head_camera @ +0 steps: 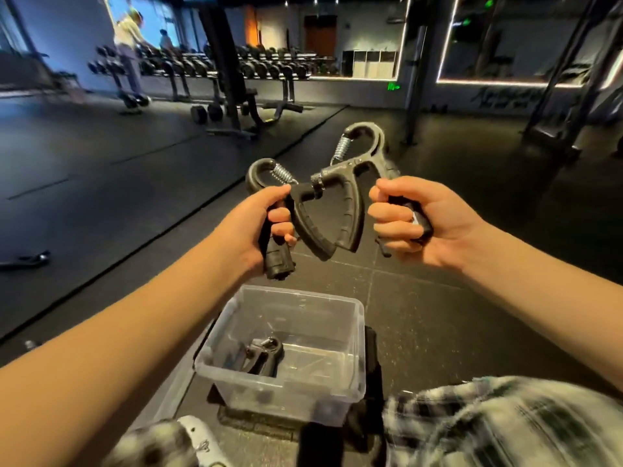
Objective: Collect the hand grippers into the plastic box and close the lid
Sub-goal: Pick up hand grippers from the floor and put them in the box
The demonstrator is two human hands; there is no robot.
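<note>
My left hand (pixel 261 224) grips the handle of a dark grey hand gripper (pixel 312 227) with a steel spring at its top. My right hand (pixel 414 220) grips a second hand gripper (pixel 350 183), whose loop and spring rise above it. Both are held up in the air above the box, their free handles crossing in the middle. Below them the clear plastic box (pixel 357 332) stands open on the floor. One more hand gripper (pixel 261 357) lies inside it at the left. A clear flat piece that may be the lid (pixel 172 392) leans at the box's left side.
Dark rubber gym floor all round. A small bar-like object (pixel 28 259) lies on the floor at far left. Dumbbell racks (pixel 215 67) and a bench stand at the back, with a person near them. Machine frames stand at right. My checked clothing (pixel 505 423) fills the bottom right.
</note>
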